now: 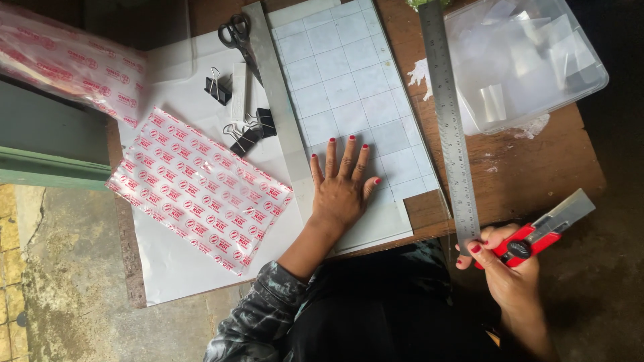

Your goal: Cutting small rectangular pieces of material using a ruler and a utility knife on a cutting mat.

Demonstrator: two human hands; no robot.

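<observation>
My left hand (343, 181) lies flat, fingers spread, on a clear sheet over a white gridded cutting mat (349, 74). My right hand (504, 265) grips a red utility knife (537, 236) with its blade out, held off the table's near edge. Two of its fingers also touch the near end of a long steel ruler (448, 121) that runs along the mat's right side.
A red-printed clear plastic bag (200, 189) lies on white paper (168, 261) at left. Black binder clips (251, 131), scissors (236, 33) and a flat metal bar (276, 107) sit beside the mat. A clear plastic tub (523, 60) holds cut pieces at far right.
</observation>
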